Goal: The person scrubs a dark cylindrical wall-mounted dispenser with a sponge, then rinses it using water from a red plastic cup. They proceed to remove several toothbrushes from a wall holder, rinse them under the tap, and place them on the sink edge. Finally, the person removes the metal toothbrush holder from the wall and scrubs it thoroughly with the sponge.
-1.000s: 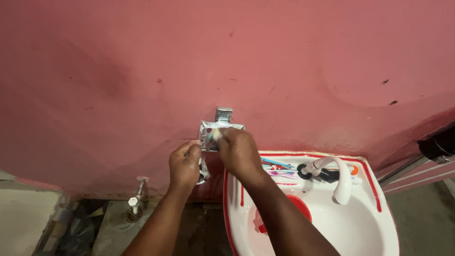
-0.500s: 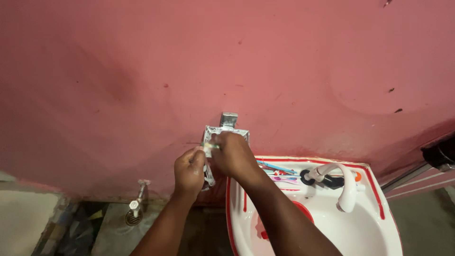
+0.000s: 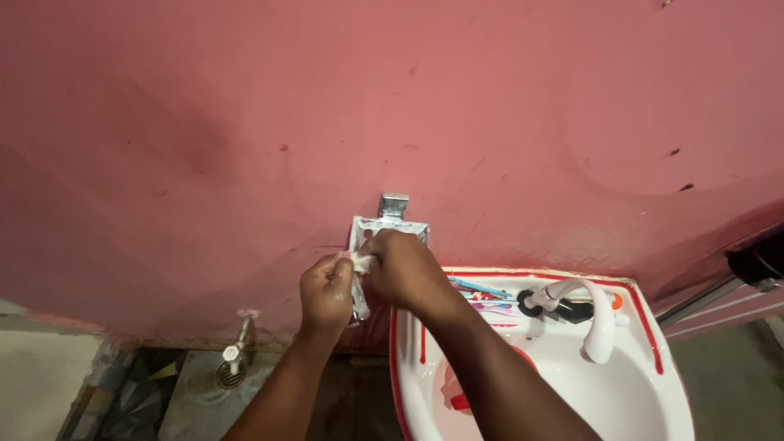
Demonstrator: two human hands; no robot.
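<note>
Two bare forearms rise from the bottom edge of the head view; neither wears a sleeve, glove, watch or band; the left hand is bare, with no ring that shows on it; the right hand is likewise bare and unadorned, its knuckles rounded and its wrist broad; no clothing shows on either arm up to the frame's edge.

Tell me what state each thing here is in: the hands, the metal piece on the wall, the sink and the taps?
Left hand: closed around a small white scrap, against the bracket.
Right hand: pinching the same scrap, covering the bracket's lower part.
Metal bracket: fixed to the pink wall.
Basin: mounted, no water visible.
White faucet: not running.
Small low tap: not running.
</note>
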